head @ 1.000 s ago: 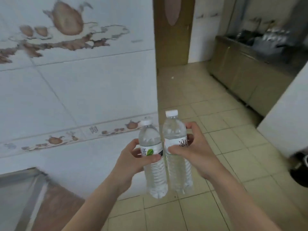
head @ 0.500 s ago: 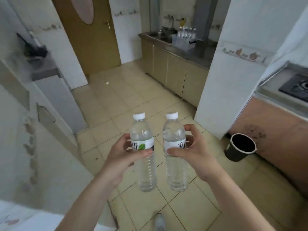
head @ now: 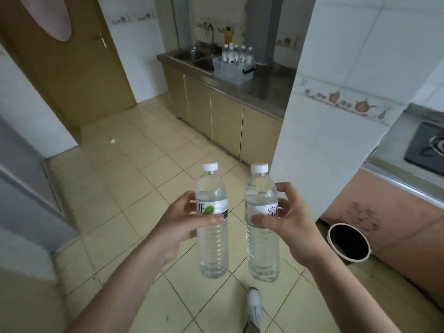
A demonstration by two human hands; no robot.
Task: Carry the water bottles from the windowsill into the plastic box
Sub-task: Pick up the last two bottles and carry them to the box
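Note:
My left hand (head: 179, 222) grips a clear water bottle (head: 212, 246) with a white cap and a green-leaf label, held upright. My right hand (head: 288, 224) grips a second upright water bottle (head: 263, 251) with a white label. The two bottles hang side by side above the floor, a small gap between them. Far ahead, a clear plastic box (head: 231, 69) stands on the steel counter beside the sink, with several water bottles (head: 236, 52) standing in it.
Beige cabinets (head: 216, 114) run under the counter. A white tiled pillar (head: 336, 97) stands to the right, with a black bin (head: 348, 242) at its foot and a gas hob (head: 427, 147) beyond. A brown door (head: 67, 63) is at the left. My shoe (head: 253, 306) is on the tiled floor.
The view has swung from the tiled wall to the kitchen, and the counter with the box has come nearer. Both hands keep their bottles; the bottles have drifted slightly apart.

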